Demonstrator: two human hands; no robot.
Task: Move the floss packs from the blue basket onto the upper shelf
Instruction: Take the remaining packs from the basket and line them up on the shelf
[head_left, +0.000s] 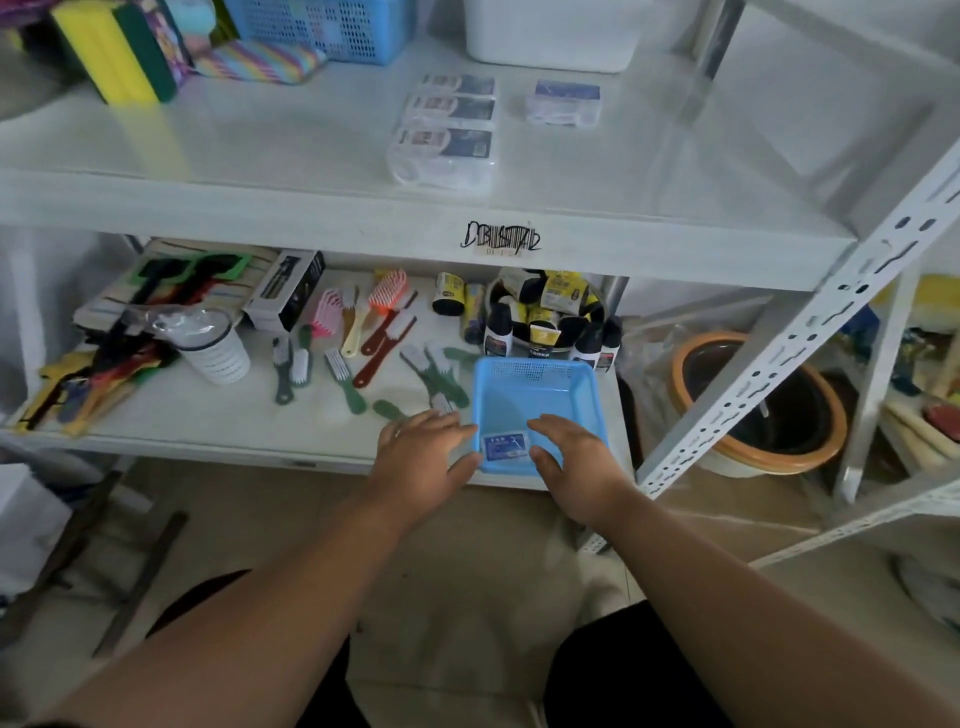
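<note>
A shallow blue basket (535, 387) sits at the front right of the lower shelf. One floss pack (505, 445) lies inside it near the front edge. My left hand (423, 457) hovers at the basket's left front corner, fingers spread, holding nothing. My right hand (574, 462) reaches over the basket's front rim just right of the pack, fingers apart and empty. On the upper shelf (260, 150), three floss packs (447, 150) lie in a column, and a further floss pack (565, 102) lies to their right.
Several brushes (363, 338) and a plastic cup (213, 345) lie left of the basket. Bottles and rolls (545, 317) crowd behind it. A second blue basket (322, 26), sponges (119, 52) and a white tub (556, 31) stand at the upper shelf's back. A slotted upright (810, 343) rises at right.
</note>
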